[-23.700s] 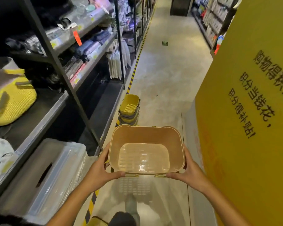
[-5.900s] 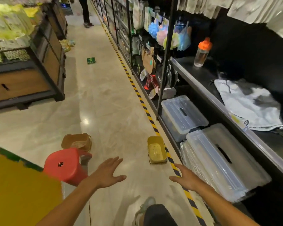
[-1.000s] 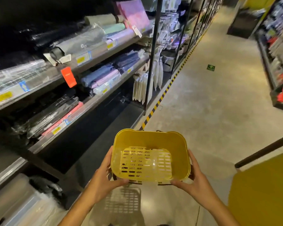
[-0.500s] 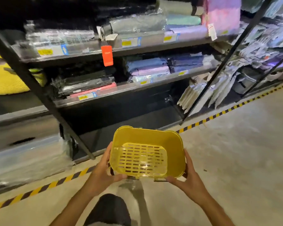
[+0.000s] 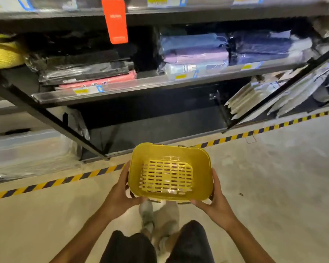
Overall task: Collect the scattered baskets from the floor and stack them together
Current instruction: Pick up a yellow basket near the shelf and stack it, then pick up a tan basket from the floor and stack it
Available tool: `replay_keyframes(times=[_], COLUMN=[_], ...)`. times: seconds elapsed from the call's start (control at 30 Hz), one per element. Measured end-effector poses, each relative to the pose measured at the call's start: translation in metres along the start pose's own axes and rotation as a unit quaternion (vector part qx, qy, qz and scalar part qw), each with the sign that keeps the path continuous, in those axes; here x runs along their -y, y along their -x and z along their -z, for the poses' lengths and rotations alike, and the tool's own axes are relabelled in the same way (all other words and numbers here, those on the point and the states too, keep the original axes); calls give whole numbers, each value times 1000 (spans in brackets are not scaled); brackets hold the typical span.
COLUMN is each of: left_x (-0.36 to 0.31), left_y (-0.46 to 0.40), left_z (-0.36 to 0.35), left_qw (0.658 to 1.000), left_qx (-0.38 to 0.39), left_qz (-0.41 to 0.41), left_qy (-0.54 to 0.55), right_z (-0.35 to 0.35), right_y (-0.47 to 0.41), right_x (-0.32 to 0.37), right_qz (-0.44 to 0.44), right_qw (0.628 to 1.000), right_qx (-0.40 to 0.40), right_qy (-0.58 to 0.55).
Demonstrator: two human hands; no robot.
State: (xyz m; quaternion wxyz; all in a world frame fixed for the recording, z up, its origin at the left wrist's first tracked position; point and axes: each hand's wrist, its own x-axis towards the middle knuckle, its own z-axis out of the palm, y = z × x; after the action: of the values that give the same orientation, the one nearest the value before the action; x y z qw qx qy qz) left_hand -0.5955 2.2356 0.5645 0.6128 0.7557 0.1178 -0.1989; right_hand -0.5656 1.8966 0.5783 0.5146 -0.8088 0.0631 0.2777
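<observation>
Both hands carry the yellow basket (image 5: 169,172) above the pale concrete floor (image 5: 273,186): left hand (image 5: 122,194) curled round its left side, right hand (image 5: 215,203) round its right. Behind it, a black-and-yellow striped line (image 5: 65,181) edges the dark shelving (image 5: 141,88) with 2 stacks of folded textiles

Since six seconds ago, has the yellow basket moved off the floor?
Yes. The yellow basket then sat on the floor by the striped tape; now both hands hold it above the floor.

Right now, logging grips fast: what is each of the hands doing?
Left hand: grips the yellow basket at its left side.
Right hand: grips the same basket's right side.
</observation>
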Motion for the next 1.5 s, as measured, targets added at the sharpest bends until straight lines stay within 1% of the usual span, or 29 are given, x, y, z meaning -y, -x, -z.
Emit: replay_keyframes(times=[0.07, 0.13, 0.23, 0.33, 0.4, 0.47, 0.57, 0.67, 0.8, 0.87, 0.97, 1.03, 1.17, 1.2, 1.27, 1.4, 1.43, 1.5], left_x=[13, 26, 55, 92, 115, 136, 169, 204, 248, 264, 275, 265, 230, 215, 180, 96, 76, 42], left_y=[-23, -47, -79, -103, -117, -126, -138, -149, -163, -165, -165, -166, -158, -153, -140, -96, -79, -40], left_z=[-10, -21, -41, -60, -71, -82, -98, -117, -137, -139, -136, -128, -113, -110, -104, -88, -81, -65], left_qw=[1000, 999, 997, 996, 995, 993, 990, 989, 990, 989, 985, 981, 972, 970, 968, 969, 967, 961], left_qx=[-9, -23, -36, -52, -56, -73, -83, -98, -68, -66, -68, -64, -64, -65, -79, -106, -113, -136], left_qz=[23, 31, 72, 69, 87, 92, 107, 109, 121, 134, 159, 183, 222, 231, 233, 199, 192, 184], left_qy=[-11, -19, 7, 9, 5, 3, 26, 23, 17, 12, 1, -15, -39, -41, -50, -104, -122, -155], right_z=[9, 16, 18, 14, 12, 10, 5, -4, -25, -33, -37, -31, -5, 3, 16, 28, 24, 9], right_y=[-26, -58, -106, -147, -170, -185, -204, -223, -246, -253, -257, -258, -252, -248, -235, -205, -196, -178], right_x=[-11, -25, -54, -83, -102, -121, -152, -184, -222, -233, -236, -233, -196, -185, -152, -61, -35, 16], right_qz=[-8, 6, -20, -2, -17, -6, -7, -7, 31, 44, 36, 13, -66, -73, -67, -12, -2, 33], right_qw=[1000, 1000, 999, 997, 997, 998, 996, 996, 990, 986, 984, 986, 972, 968, 960, 948, 941, 916], right_qx=[9, 18, 50, 73, 79, 70, 80, 89, 129, 153, 174, 166, 199, 202, 214, 216, 224, 256], right_qy=[4, 15, -9, 3, -15, 9, 30, 27, 48, 56, 19, 11, 101, 126, 169, 234, 254, 308])
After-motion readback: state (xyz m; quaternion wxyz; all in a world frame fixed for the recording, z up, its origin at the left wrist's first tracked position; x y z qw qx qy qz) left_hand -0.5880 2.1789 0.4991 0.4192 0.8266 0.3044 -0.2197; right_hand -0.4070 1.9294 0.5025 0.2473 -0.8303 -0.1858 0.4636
